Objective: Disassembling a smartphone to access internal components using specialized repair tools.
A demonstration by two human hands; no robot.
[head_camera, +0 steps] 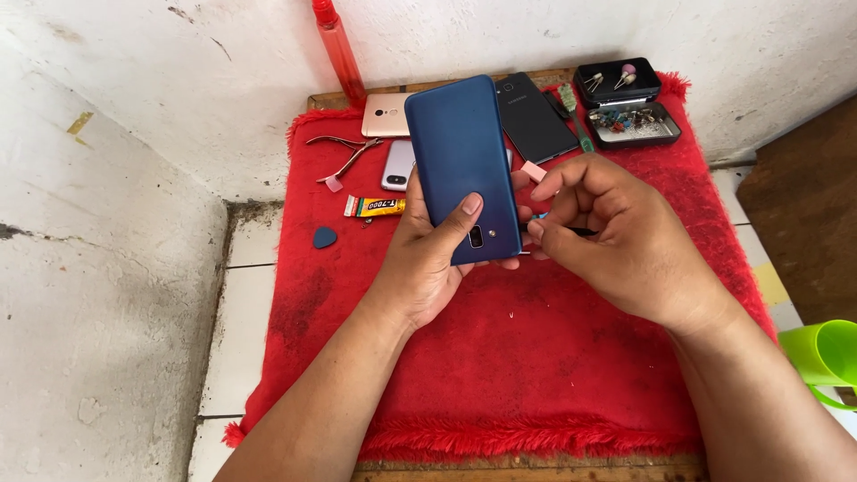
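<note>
Blue phone [461, 165] stands back-up above the red cloth [536, 357], gripped by the left hand [428, 259], while the right hand [607, 228] pinches a thin tool [580, 231] at its side edge, which I think needs gentle prying next.

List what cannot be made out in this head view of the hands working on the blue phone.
- Blue phone: screen side faces away, unseen.
- Thin tool in right hand: mostly hidden by fingers.
- Green cup: cut by right edge.
- Open tin: contents too small to identify.
</note>
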